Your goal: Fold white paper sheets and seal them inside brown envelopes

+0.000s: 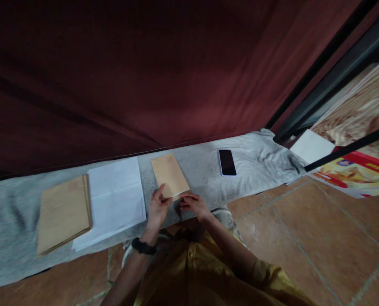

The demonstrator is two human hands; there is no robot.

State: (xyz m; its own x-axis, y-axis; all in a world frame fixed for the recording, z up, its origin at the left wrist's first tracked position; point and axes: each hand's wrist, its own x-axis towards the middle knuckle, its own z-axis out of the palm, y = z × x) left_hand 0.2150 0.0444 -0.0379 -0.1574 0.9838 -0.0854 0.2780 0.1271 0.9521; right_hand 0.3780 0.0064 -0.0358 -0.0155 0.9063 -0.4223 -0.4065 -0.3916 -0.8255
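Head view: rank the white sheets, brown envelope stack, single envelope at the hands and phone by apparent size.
1. white sheets
2. brown envelope stack, only slightly smaller
3. single envelope
4. phone, clearly smallest

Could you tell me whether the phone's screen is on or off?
Off: the phone lies face up on the grey cloth, its screen uniformly black.

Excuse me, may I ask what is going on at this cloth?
A person handles a brown envelope lying on the grey cloth, with the left hand and right hand at its near end. A stack of envelopes and white sheets lie to the left, a phone to the right.
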